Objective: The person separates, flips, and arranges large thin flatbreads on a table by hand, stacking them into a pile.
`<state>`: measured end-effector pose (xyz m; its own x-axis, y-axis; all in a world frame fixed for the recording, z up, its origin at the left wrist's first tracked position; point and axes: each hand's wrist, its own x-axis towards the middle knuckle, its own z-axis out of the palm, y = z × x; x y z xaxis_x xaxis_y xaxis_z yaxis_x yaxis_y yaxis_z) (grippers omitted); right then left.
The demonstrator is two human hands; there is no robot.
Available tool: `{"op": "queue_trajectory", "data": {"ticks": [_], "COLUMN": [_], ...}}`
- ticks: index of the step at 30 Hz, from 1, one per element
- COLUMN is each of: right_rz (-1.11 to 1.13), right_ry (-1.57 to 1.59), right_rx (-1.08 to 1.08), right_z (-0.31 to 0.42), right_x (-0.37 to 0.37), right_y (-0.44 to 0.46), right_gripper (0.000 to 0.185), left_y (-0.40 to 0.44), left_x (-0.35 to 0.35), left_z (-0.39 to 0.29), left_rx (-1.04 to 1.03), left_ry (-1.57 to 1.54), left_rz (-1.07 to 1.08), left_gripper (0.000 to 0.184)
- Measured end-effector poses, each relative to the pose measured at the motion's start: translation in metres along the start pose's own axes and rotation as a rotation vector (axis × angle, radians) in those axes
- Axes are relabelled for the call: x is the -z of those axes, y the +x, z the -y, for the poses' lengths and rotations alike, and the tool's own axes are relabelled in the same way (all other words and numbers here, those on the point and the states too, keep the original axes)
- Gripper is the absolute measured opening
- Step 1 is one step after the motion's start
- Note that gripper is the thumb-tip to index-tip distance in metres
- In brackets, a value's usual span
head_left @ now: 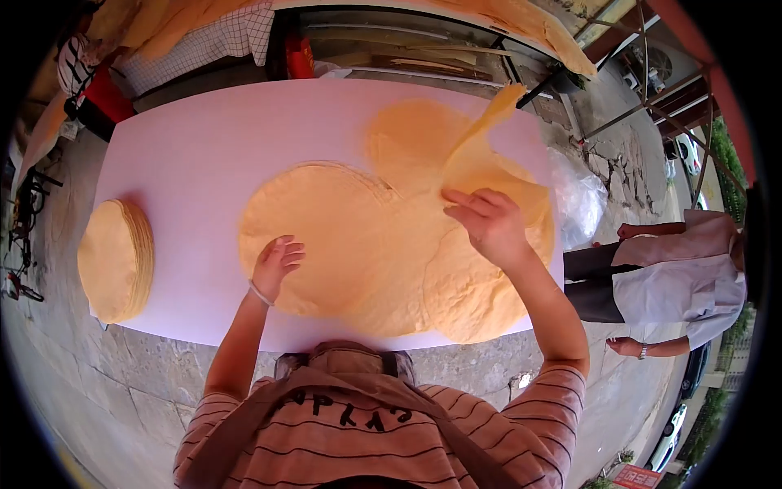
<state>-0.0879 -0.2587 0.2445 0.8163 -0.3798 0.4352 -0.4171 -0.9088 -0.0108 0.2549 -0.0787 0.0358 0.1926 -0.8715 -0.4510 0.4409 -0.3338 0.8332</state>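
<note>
Thin round yellow sheets overlap across the middle and right of a pale table (195,171). My right hand (489,224) pinches the edge of one yellow sheet (476,143), which is lifted and folded, its far tip raised at the table's back right. Over the left part of a round stack (326,236) is my left hand (278,265), fingers loosely curled and apart, holding nothing. A wrinkled round sheet (476,293) lies below my right hand. At the table's left end stands a neat stack of round sheets (114,261).
A person in a light shirt (672,281) stands beyond the right end, near a clear plastic bag (577,198). Another person (81,73) is at the back left. Behind the table are a checked cloth (199,49) and more yellow sheets on a rack (538,33).
</note>
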Motion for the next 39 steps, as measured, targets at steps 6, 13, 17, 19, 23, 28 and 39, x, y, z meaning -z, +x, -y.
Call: {"op": "queue_trajectory", "data": {"ticks": [6,13,17,19,23,28,39], "right_rz": [0.594,0.202,0.098,0.207,0.329,0.156,0.118], "right_ry": [0.422,0.750,0.617,0.710,0.553,0.369,-0.069], "right_rx": [-0.220,-0.612,-0.711,-0.800,-0.949,-0.861,-0.572], "right_z": [0.126,0.251,0.279,0.273,0.276,0.173,0.111], "right_x": [-0.092,-0.180,-0.203,-0.200,-0.190,-0.170,-0.055], "right_y": [-0.117,-0.060,-0.042,-0.043,-0.039,-0.074,-0.004], "right_gripper": [0.016,0.028,0.037,0.036,0.028,0.020,0.018], "left_y": [-0.033,-0.072,-0.072,-0.073,-0.054,-0.062,-0.058], "left_x": [-0.021,-0.002,-0.001,-0.003,-0.004,-0.003,-0.021], "left_z": [0.068,0.077,0.077,0.074,0.122,0.113,0.116], "left_rx": [0.252,0.321,0.254,0.215,-0.120,-0.026,-0.266], "left_ry": [-0.780,-0.695,-0.423,-0.354,0.020,0.159,0.010], "left_rz": [0.434,0.435,0.204,0.112,-0.061,-0.227,-0.111], "left_gripper": [0.061,0.052,0.045,0.035,0.020,0.013,0.013]}}
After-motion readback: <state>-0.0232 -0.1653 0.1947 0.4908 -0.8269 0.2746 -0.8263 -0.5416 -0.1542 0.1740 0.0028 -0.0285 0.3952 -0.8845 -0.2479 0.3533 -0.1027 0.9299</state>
